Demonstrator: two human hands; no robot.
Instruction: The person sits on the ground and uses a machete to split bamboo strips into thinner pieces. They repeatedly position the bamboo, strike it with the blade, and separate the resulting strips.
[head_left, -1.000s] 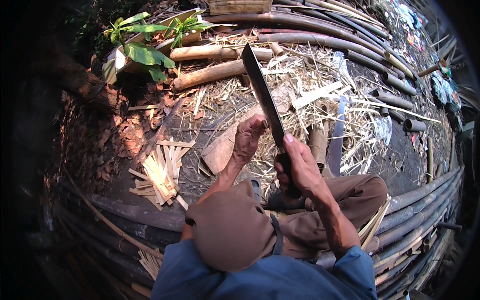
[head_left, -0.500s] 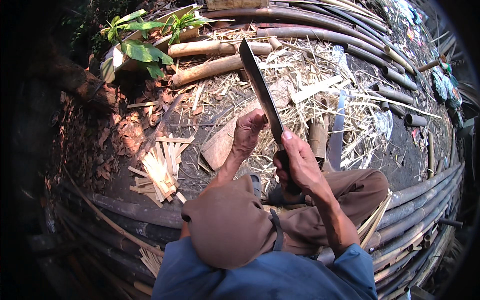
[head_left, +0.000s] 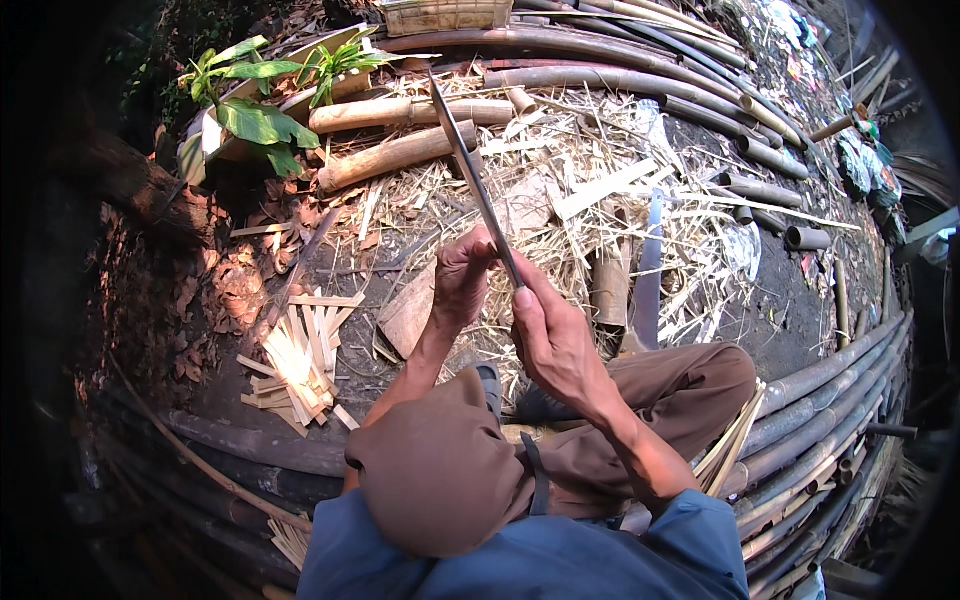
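My right hand (head_left: 555,340) is wrapped round the handle of a machete (head_left: 460,145), its long dark blade slanting up and away to the left. The handle is mostly hidden by the fingers, and the blade shows nearly edge-on. My left hand (head_left: 462,285) is closed with its fingers pinched right beside the lower part of the blade. Whatever those fingers hold, if anything, is hidden. Below the hands, a pale wooden block (head_left: 408,315) lies on the ground. To the right, a handsaw (head_left: 648,270) lies beside a short bamboo piece (head_left: 609,285).
A pile of pale split slats (head_left: 300,360) lies to the left. Shavings (head_left: 560,150) cover the ground ahead. Cut bamboo lengths (head_left: 400,157) lie beyond, near a leafy plant (head_left: 255,120). Long bamboo poles (head_left: 800,400) are stacked at the lower right, with others at the far side.
The machete has turned so its blade shows more edge-on, and its tip has swung left. Both hands are closer together. The whole view has shifted slightly.
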